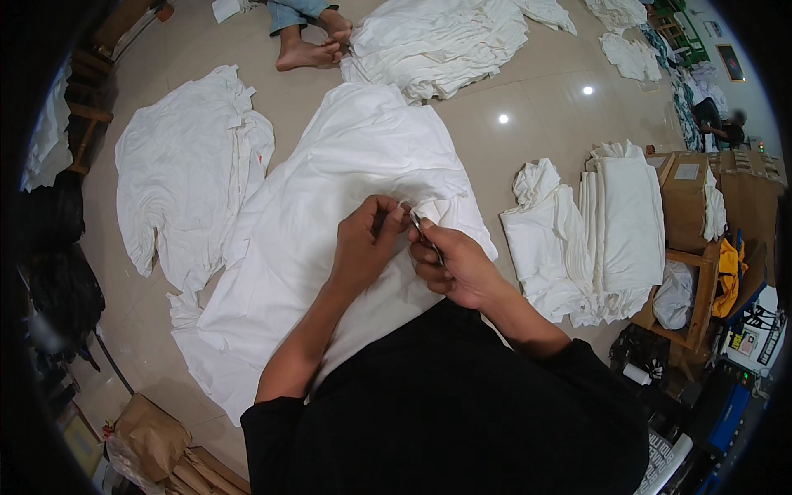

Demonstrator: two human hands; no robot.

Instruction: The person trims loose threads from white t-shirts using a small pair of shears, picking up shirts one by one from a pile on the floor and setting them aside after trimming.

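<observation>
A white garment lies spread over my lap and the floor in front of me. My left hand pinches a fold of its fabric near the hem. My right hand is closed on a small metal cutting tool, its tip against the pinched fabric next to my left fingers. Both hands meet at the garment's right edge.
Another white garment lies flat at the left. A heap of white garments sits ahead, beside another person's bare feet. Folded white stacks stand at my right, with cardboard boxes and a wooden shelf beyond. Brown paper lies lower left.
</observation>
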